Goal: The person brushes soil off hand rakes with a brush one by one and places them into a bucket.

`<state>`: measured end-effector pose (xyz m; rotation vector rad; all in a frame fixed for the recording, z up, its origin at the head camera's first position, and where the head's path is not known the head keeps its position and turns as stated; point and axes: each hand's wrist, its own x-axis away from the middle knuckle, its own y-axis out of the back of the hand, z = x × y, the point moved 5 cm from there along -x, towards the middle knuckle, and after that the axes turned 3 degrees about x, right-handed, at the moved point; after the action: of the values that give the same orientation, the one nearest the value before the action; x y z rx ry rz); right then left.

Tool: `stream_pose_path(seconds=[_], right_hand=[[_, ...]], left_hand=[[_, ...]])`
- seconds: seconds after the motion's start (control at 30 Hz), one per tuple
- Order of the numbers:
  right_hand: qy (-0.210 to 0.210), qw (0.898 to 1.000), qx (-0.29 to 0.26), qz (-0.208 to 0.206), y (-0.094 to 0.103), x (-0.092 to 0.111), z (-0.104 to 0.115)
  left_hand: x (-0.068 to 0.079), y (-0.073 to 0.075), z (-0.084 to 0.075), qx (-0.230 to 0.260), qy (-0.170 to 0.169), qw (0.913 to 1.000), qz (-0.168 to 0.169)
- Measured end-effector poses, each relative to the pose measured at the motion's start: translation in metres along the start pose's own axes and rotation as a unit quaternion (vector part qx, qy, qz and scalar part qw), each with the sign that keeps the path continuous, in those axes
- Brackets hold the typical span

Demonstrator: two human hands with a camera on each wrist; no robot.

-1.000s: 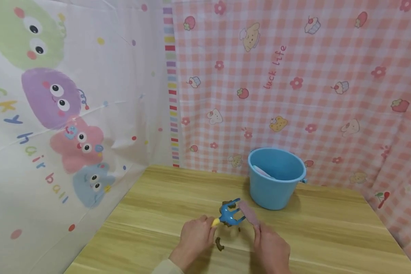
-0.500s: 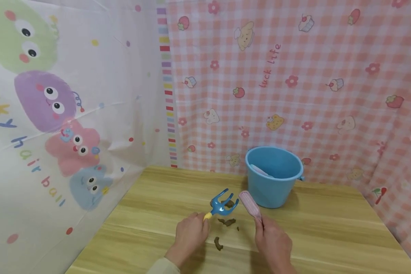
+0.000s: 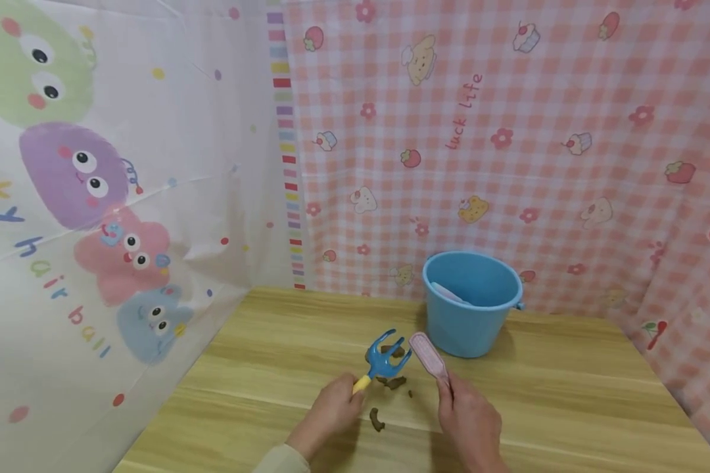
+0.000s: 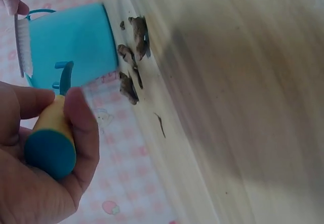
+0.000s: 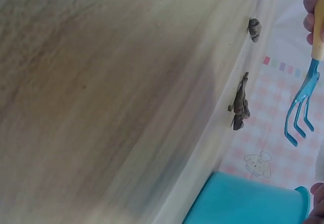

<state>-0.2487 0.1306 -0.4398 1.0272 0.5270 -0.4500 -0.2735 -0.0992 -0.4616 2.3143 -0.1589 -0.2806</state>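
Note:
My left hand grips the yellow handle of a small blue hand rake, whose tines point up and away. In my right hand is a pink brush; its white bristles show in the left wrist view. Rake and brush are held above the table, close together with a narrow gap between them. Brown, dried-mud-like pieces lie on the wood beneath the rake, some partly hidden by it. A curved brown piece lies nearer me, between the hands.
A light blue bucket stands behind the brush with a pale, long object inside. The wood-grain table meets a white printed sheet at left and a pink checked cloth at the back.
The brush and rake were touching a second ago; they have since separated, the rake shifting left. More brown pieces now show beneath it. Both hands keep their hold. The head view has shifted slightly.

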Motion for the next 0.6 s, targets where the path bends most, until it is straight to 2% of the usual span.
stream_pose_path(seconds=[0.1, 0.23, 0.4, 0.6], right_hand=[[0.003, 1.000, 0.000, 0.005, -0.0006, 0.0007, -0.0008], [-0.005, 1.000, 0.000, 0.020, -0.0025, 0.0008, -0.0025], [-0.013, 0.999, -0.005, 0.032, -0.0032, 0.0008, -0.0049], [-0.009, 1.000, -0.008, 0.023, -0.0027, 0.0016, -0.0062]], left_hand=[[0.0024, -0.0033, 0.0003, -0.008, -0.009, 0.9998, 0.013], [0.0038, -0.0048, 0.0001, -0.011, -0.011, 0.9998, 0.013], [0.0033, -0.0040, -0.0002, -0.011, -0.005, 0.9999, -0.005], [0.0022, -0.0001, -0.0021, -0.013, 0.005, 0.9989, -0.045]])
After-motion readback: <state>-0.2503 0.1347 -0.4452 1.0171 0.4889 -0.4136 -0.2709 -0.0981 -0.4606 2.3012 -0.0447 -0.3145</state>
